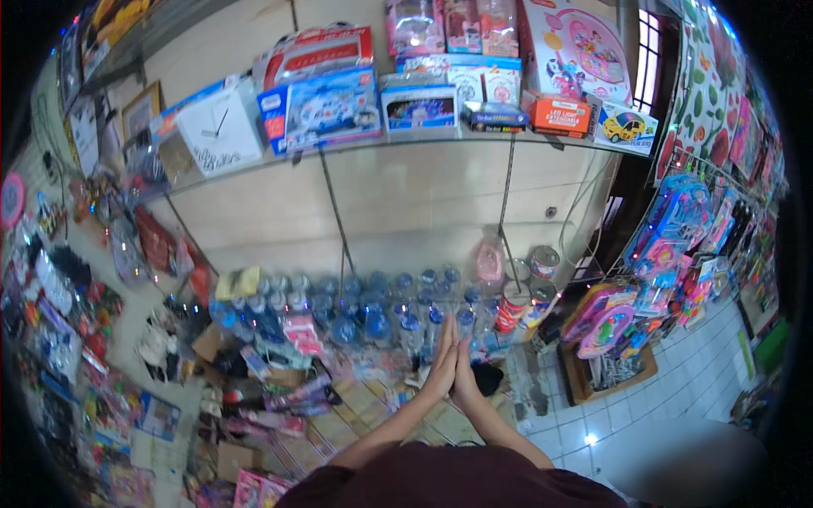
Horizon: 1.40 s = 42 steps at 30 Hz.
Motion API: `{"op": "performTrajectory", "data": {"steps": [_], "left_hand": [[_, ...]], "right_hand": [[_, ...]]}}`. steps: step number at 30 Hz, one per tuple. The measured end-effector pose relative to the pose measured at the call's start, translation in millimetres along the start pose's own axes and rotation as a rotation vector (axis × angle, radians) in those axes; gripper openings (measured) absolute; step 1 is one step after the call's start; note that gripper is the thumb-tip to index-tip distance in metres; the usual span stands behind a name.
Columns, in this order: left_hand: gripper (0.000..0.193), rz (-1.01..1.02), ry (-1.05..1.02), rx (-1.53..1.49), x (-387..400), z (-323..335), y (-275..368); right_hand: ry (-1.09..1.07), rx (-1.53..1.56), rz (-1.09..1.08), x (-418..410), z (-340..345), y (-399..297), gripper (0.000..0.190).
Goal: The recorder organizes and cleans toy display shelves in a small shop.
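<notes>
My left hand (443, 365) and my right hand (465, 374) are pressed palm to palm in front of my body, fingers extended and pointing away from me. Nothing shows between them. Beyond the fingertips stand rows of clear and blue plastic bottles (378, 324). A pink item in clear wrapping (490, 259) and stacked cans (511, 306) are to the right of the bottles. Below my hands a dark object (488, 379) lies near the floor.
A shelf (419, 141) with boxed toys and a white clock (222, 130) crosses the view above. Packaged toys (673, 216) hang at the right, over a cardboard box (645, 374) on the tiled floor. Mixed goods and a pink package (257, 489) crowd the left.
</notes>
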<state>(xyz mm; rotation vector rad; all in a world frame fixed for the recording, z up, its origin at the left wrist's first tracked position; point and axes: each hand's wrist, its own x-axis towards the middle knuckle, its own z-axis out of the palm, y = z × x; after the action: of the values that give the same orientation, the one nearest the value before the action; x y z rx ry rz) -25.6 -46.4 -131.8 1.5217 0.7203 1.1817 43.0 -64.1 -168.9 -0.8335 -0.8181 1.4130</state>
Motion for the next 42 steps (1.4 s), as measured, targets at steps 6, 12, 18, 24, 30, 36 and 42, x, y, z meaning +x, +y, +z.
{"op": "performTrajectory", "data": {"steps": [6,12,18,24,30,36,42], "left_hand": [[0.057,0.078,-0.163,0.418,-79,32,-25],[0.060,-0.158,-0.067,0.626,-171,36,-49],[0.044,-0.356,0.189,0.725,-272,-10,-65],[0.022,-0.382,0.455,0.709,-338,-68,-55],[0.015,-0.366,0.542,0.433,-341,-101,-50],[0.032,-0.424,0.614,0.442,-282,-170,-40],[0.023,0.125,0.711,0.583,-137,-305,20]], "right_hand": [[0.257,0.518,0.046,-22,-19,15,0.071],[0.236,0.428,0.269,-149,2,51,0.067],[-0.090,0.547,0.714,-227,-14,121,0.067],[-0.334,0.482,0.784,-254,13,121,0.050],[-0.315,0.305,0.619,-224,38,110,0.029],[-0.389,0.147,0.572,-148,62,101,0.020],[-0.273,-0.123,0.137,-42,140,14,0.030]]}}
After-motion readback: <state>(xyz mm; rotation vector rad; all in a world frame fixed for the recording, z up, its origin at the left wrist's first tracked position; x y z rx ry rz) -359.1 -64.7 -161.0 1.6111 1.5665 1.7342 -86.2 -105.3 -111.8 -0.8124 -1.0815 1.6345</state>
